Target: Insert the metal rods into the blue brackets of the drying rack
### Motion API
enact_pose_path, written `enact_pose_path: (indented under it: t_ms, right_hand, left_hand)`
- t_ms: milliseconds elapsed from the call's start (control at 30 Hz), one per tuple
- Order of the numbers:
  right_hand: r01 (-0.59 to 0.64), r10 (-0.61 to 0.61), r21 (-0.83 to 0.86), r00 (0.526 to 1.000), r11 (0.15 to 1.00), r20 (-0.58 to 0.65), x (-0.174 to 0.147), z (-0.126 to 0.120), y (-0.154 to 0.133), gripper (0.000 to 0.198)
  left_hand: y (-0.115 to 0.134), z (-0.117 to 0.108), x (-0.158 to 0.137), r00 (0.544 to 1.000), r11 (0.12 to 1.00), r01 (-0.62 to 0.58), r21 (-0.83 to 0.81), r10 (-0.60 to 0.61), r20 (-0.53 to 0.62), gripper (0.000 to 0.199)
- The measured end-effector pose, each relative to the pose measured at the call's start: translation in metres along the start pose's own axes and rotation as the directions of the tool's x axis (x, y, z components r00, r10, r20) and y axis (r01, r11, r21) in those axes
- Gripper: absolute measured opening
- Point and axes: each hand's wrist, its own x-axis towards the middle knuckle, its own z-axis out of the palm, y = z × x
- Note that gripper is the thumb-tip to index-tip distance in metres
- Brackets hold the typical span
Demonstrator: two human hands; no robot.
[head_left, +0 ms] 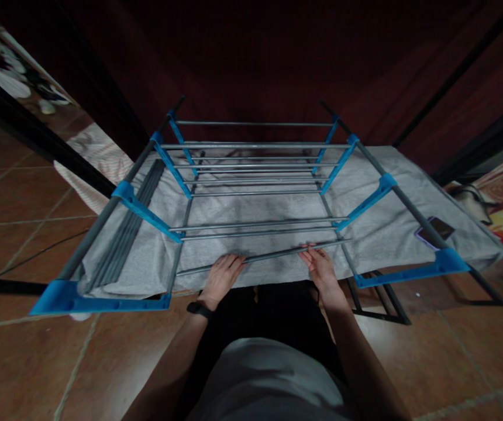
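Note:
A thin grey metal tube (273,255) lies slantwise across the near part of the rack, its right end farther from me. My left hand (223,276), with a dark band on the wrist, is closed over the tube left of its middle. Nearer its right end, the fingers of my right hand (319,268) pinch it. Around it stands a partly assembled rack with long grey side poles (97,228) and blue plastic brackets (146,215). Several grey crossbars (255,146) span the brackets farther back. The nearest left bracket (102,304) and right bracket (413,275) have no crossbar between them.
Grey cloth (251,207) covers the surface beneath the rack. A bundle of loose grey tubes (124,240) lies on its left side. At the right, a phone (436,231) rests on the cloth beside a side pole. A dark metal stool-like frame (383,301) stands on the tiled floor.

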Motion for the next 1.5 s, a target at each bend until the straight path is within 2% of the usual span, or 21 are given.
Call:
enact_pose_path:
  t_ms: [433, 667, 1033, 1300, 1500]
  right_hand:
    - [-0.038, 0.037, -0.025, 0.999, 0.999, -0.011, 0.003, -0.003, 0.001, 0.039]
    - [-0.017, 0.016, -0.033, 1.0, 0.999, -0.011, 0.001, -0.003, 0.002, 0.035]
    - [-0.016, 0.016, 0.003, 1.0, 1.0, 0.02, 0.002, -0.004, 0.002, 0.027]
    - [-0.033, 0.033, -0.001, 0.999, 0.999, -0.012, 0.003, -0.004, 0.003, 0.031]
    - [-0.037, 0.037, 0.014, 0.999, 0.999, -0.006, 0.005, -0.007, 0.004, 0.027]
  left_hand:
    - [0.005, 0.015, 0.005, 1.0, 0.999, 0.01, 0.048, -0.009, -0.021, 0.033]
    - [0.008, 0.016, 0.003, 0.996, 0.998, 0.055, 0.041, -0.052, -0.07, 0.033]
    - [0.007, 0.018, 0.002, 0.992, 0.995, 0.095, 0.006, -0.094, -0.084, 0.032]
    - [0.006, 0.02, 0.001, 0.992, 0.995, 0.088, 0.044, -0.084, -0.097, 0.03]
    - [0.007, 0.019, 0.002, 0.992, 0.993, 0.077, 0.09, -0.067, -0.108, 0.029]
